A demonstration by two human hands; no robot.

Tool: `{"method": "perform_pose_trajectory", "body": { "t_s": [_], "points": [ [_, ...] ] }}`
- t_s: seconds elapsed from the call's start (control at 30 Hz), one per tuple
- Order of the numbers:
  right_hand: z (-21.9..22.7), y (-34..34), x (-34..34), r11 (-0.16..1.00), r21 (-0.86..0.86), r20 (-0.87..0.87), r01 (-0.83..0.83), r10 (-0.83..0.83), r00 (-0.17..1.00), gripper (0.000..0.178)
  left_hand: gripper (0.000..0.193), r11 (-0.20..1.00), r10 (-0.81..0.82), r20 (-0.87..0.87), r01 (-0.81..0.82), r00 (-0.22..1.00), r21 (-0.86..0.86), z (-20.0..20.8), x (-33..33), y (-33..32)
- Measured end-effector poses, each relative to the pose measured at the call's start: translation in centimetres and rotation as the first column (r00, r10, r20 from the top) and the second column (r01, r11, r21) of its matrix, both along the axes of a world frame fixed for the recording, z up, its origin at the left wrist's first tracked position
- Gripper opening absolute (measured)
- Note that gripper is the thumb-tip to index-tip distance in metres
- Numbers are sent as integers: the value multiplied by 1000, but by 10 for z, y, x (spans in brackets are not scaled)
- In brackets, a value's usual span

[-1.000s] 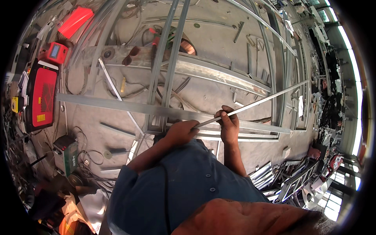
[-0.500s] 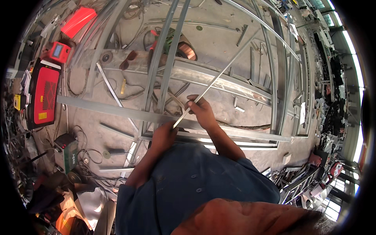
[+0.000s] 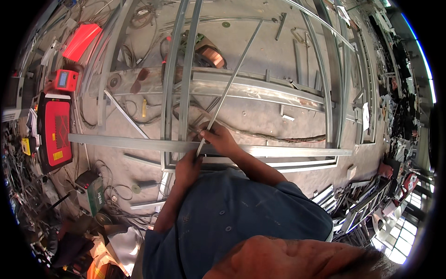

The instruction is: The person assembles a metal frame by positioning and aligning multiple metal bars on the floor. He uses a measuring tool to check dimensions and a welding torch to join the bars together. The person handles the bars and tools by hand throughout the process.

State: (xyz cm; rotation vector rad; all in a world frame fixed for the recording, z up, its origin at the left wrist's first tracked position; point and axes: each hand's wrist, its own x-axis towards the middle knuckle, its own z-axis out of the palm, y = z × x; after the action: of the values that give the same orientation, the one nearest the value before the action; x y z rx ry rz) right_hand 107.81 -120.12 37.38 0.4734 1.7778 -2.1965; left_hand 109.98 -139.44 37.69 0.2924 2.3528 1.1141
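Note:
Both my hands are closed on a long thin metal bar [image 3: 233, 74], which slants away from my body toward the far middle. My left hand [image 3: 187, 168] grips the near end, close to my shirt front. Farther up the bar, my right hand [image 3: 217, 139] pinches it between thumb and fingers. Beneath them a wide flat steel profile [image 3: 121, 142] runs crosswise over the metal frame [image 3: 188, 69]. My left fingers are partly hidden.
At the left stand a red and black machine [image 3: 56, 132], a small red device with a screen [image 3: 66, 80] and a green box [image 3: 90, 193] among cables. A chop saw [image 3: 209, 51] sits beyond the frame. Metal offcuts [image 3: 357, 204] pile up at the right.
Both hands and the bar have shifted left and slightly nearer to me, and the bar now stands steeper. The whole view has also moved a little.

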Motion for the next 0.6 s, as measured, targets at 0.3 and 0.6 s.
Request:
{"method": "perform_pose_trajectory", "body": {
  "t_s": [0.3, 0.6],
  "points": [
    [5, 18, -19, 997, 56, 30, -44, 42, 999, 27, 41, 996, 91, -11, -91, 996, 19, 2, -6, 7],
    [-29, 6, -63, 997, 30, 30, -67, 66, 997, 32, 34, 985, 149, -214, -164, 965, -55, -32, -12, -8]
  ]
}}
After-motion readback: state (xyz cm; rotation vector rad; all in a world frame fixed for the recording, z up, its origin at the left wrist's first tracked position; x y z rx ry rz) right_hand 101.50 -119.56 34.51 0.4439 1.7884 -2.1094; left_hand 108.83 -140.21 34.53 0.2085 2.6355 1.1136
